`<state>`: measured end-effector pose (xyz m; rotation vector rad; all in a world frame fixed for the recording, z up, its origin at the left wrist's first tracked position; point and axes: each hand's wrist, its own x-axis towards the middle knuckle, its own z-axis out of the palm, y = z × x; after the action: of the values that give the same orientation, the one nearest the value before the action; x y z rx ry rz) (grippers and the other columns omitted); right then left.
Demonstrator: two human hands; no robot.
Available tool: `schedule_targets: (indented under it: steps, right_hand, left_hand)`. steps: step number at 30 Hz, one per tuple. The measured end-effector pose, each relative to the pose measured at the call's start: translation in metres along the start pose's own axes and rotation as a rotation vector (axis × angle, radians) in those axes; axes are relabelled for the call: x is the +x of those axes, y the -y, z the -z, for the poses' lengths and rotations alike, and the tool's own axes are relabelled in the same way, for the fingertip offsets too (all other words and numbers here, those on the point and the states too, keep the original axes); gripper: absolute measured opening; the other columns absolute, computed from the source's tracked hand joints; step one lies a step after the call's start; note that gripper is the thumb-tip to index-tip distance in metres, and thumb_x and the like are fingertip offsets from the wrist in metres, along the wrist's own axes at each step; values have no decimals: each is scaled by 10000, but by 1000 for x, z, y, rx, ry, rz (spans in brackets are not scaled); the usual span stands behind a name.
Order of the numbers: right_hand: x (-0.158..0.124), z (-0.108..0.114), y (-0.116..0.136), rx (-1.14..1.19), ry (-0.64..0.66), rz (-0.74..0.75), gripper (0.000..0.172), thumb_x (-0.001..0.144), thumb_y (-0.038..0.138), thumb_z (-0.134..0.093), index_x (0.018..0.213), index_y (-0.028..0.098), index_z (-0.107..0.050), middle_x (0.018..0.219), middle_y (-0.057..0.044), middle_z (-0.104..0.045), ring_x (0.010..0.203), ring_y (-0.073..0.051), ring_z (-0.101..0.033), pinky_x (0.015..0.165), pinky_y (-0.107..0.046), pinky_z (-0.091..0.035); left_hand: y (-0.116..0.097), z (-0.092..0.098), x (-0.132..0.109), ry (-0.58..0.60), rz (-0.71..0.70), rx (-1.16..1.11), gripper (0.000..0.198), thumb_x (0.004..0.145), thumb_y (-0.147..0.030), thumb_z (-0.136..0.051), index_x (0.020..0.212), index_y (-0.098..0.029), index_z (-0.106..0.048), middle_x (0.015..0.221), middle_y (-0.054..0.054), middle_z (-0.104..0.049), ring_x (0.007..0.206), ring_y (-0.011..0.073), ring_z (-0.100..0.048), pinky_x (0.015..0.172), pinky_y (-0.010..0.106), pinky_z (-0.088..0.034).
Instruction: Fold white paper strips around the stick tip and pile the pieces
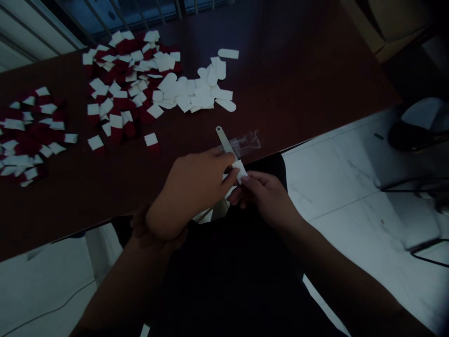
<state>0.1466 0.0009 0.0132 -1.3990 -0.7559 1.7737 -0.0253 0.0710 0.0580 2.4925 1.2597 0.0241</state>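
Big dark red-brown table (298, 70) runs across in front of me, its near edge cutting diagonally over my lap. To my right and below, pale tiled floor (333, 187). My dark clothing (228, 271) fills the bottom middle.

On the table, far left, there's a scatter of red-and-white pieces (28, 135). Just right of it and farther back sits a bigger heap of red-and-white pieces (119, 89), with a few strays lying nearer me. Touching that heap on its right, a pile of plain white cutouts (199, 91), some with rounded ends.

Now the hands, both out over the table's near edge. My left hand (189, 192) is mostly closed, fingers curled in, thumb and forefinger pinched onto a small white piece (241, 171). My right hand (266, 196) comes in from the other side, fingertips closed on the same piece, the rest of the fingers loosely bent. So the piece is held between both hands, just off the table edge above my lap.

Under my left hand a few white slips (210, 213) peek out; I can't tell whether I'm holding them.

Just beyond my fingers, a thin metal strip (223, 138) lies on the table, its end with the hole pointing away from me. Beside it, to the right, a crumpled bit of clear plastic (249, 140).
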Motion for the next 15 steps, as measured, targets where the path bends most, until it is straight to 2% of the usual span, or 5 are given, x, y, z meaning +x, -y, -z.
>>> schedule_targets:
  steps: [3, 7, 10, 13, 15]
  right_hand:
    - [0, 0, -1, 5, 2, 2, 256, 1006, 401, -612, 932, 195, -747, 797, -55, -788, 692, -164, -723, 611, -279, -533]
    - [-3, 1, -2, 21, 0, 4, 278, 985, 445, -640, 972, 196, -762, 778, -57, -786, 693, -180, -728, 609, -290, -535]
    - [-6, 2, -2, 27, 13, -15, 302, 978, 470, -644, 977, 194, -767, 782, -64, -787, 694, -186, -729, 613, -297, -543]
    - [-9, 2, -1, 11, 15, -16, 299, 985, 468, -637, 934, 203, -765, 784, -58, -780, 700, -182, -723, 615, -297, -553]
    - [-9, 1, -1, 6, 13, -3, 287, 994, 450, -631, 918, 208, -764, 780, -51, -773, 699, -176, -716, 617, -296, -558]
  left_hand:
    - [-2, 3, -1, 10, -27, 41, 254, 1029, -403, -500, 978, -228, -677, 954, 44, -702, 576, 157, -558, 522, 319, -274]
    - [-5, 2, -5, -67, 63, 71, 287, 1043, -344, -444, 1158, -218, -674, 1038, 81, -703, 646, 169, -625, 546, 309, -345]
    - [-5, -6, -9, -158, 45, 26, 328, 1012, -264, -461, 1270, -219, -658, 1156, 94, -699, 812, 203, -683, 586, 303, -414]
    - [-5, -19, -13, -232, -54, -51, 316, 978, -195, -490, 1217, -207, -696, 1181, 86, -704, 1025, 246, -683, 672, 314, -488]
    - [-5, -25, -15, -275, -89, -114, 307, 974, -168, -495, 1195, -194, -707, 1176, 81, -705, 1086, 249, -667, 730, 322, -519]
